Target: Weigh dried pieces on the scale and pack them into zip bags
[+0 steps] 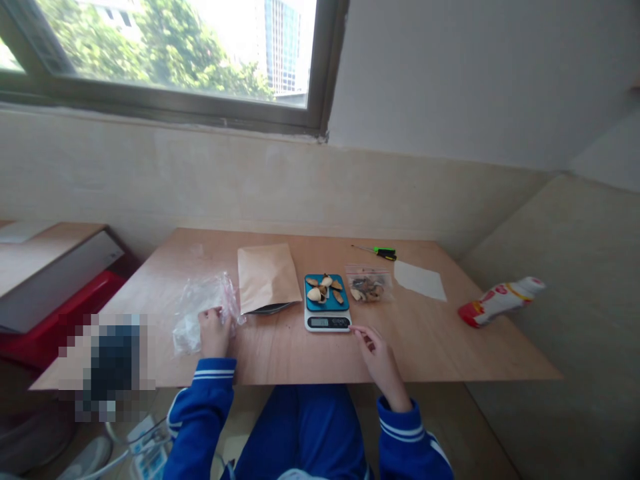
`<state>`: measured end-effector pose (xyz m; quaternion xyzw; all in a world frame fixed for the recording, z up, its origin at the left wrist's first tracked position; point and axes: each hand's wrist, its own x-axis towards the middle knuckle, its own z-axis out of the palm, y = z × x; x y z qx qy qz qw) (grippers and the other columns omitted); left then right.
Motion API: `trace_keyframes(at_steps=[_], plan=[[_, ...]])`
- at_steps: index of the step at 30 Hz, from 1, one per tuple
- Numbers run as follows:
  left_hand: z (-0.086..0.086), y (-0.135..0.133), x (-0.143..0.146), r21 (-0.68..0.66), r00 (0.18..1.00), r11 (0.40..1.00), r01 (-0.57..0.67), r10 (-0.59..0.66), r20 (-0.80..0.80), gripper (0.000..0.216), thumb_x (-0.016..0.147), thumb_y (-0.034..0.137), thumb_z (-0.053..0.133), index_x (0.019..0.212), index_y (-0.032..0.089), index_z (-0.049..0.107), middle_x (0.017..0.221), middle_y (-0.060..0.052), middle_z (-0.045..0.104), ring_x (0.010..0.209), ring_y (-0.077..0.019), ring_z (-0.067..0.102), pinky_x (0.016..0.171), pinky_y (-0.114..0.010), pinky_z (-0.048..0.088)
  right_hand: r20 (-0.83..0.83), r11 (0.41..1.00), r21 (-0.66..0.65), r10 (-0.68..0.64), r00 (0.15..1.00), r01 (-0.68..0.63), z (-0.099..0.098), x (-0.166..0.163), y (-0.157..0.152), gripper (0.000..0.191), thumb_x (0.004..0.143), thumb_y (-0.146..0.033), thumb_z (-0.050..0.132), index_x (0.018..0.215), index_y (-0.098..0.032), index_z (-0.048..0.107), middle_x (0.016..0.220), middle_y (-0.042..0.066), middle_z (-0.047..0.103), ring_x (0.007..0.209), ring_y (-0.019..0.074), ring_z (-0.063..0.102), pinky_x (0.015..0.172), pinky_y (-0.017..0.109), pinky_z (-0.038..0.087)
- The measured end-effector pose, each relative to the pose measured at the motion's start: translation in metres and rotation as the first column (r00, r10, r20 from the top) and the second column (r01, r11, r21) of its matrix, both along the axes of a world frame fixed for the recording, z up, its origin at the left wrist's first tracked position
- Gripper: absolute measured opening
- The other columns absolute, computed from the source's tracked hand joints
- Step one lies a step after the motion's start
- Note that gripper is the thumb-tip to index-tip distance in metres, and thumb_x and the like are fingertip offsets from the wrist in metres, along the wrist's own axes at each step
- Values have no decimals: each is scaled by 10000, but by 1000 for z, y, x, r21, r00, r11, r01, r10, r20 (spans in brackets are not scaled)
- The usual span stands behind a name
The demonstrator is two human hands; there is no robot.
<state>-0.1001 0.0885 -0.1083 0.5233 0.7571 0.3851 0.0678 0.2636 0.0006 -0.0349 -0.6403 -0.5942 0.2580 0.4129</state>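
My left hand (pixel 215 333) rests at the right part of a crumpled clear plastic bag (pixel 193 310), fingers curled onto the film. At the front right corner of a small kitchen scale (pixel 327 324), my right hand (pixel 374 350) has its index finger stretched out, touching the edge by the button panel; its other fingers are loosely bent and hold nothing. On the scale's blue platform lie several pale and brown dried pieces (pixel 325 288), like dried mushrooms or slices. The digits on the display are too small to read.
A brown paper pouch (pixel 267 277) lies left of the scale. To its right are a zip bag of dried pieces (pixel 369 287), a screwdriver (pixel 385 253), white paper (pixel 420 280) and a tilted red-and-white bottle (pixel 500 301). A blurred-out dark object (pixel 115 360) is at the table's left edge.
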Motion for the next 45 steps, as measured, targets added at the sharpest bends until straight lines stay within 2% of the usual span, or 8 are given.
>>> trace_keyframes(at_steps=[4, 8, 20, 24, 29, 33, 40, 45], plan=[[6, 6, -5, -41, 1000, 999, -2, 2, -18, 194, 718, 263, 459, 779, 144, 600, 797, -68, 491, 761, -234, 560, 843, -425, 468, -30, 998, 43, 56, 998, -55, 15, -22, 0, 340, 896, -406, 439, 966, -176, 679, 954, 88, 669, 709, 167, 586, 592, 261, 443], [16, 9, -3, -72, 999, 997, 14, -17, -41, 256, 728, 375, 495, 761, 148, 608, 735, -61, 497, 741, -249, 558, 815, -421, 465, -52, 974, 63, 221, 974, -218, 29, -55, -4, 286, 922, -345, 432, 985, -210, 676, 893, 50, 640, 707, 151, 569, 605, 251, 434], [43, -6, 6, -84, 999, 996, -24, 27, 32, 261, 741, 358, 478, 740, 144, 627, 723, -87, 634, 728, -243, 618, 735, -378, 476, -58, 813, -33, 579, 813, -581, 41, -123, -35, 215, 915, -206, 464, 988, -220, 665, 827, 24, 606, 777, 151, 582, 706, 257, 463], [75, -31, 21, 69, 978, 997, -42, 27, 207, 338, 734, 482, 547, 771, 161, 644, 720, -51, 655, 671, -206, 608, 684, -348, 478, -119, 843, 40, 538, 835, -537, 42, -132, -29, 231, 919, -201, 443, 1014, -226, 651, 907, 36, 610, 837, 153, 581, 736, 262, 473], [110, -60, 59, 177, 919, 974, 142, -196, 341, 295, 708, 473, 649, 713, 179, 628, 683, -12, 653, 629, -159, 597, 641, -291, 478, -269, 935, 192, 343, 900, -299, 47, -154, 4, 314, 902, -264, 477, 1210, -222, 520, 1135, 80, 575, 970, 178, 568, 849, 318, 478], [110, -68, 82, 258, 790, 907, 332, -417, 450, 246, 734, 420, 654, 710, 180, 601, 673, -7, 634, 653, -150, 607, 618, -260, 492, -431, 952, 169, 303, 850, -254, 50, -169, 26, 265, 894, -363, 501, 1101, -209, 562, 1046, 67, 636, 903, 173, 616, 803, 306, 507], [106, -71, 96, 305, 609, 847, 435, -527, 593, 196, 774, 362, 640, 754, 173, 590, 761, -30, 645, 762, -168, 630, 718, -284, 516, -570, 966, 109, 253, 782, -233, 49, -163, 28, 274, 863, -435, 544, 885, -189, 662, 890, 52, 709, 851, 192, 658, 762, 299, 511], [117, -75, 95, 312, 622, 871, 380, -491, 610, 230, 781, 379, 632, 706, 172, 569, 646, 0, 594, 644, -138, 598, 623, -253, 503, -638, 995, 37, 93, 764, -91, 33, -145, 36, 332, 825, -494, 570, 835, -170, 644, 712, 41, 683, 648, 165, 640, 618, 278, 505]])
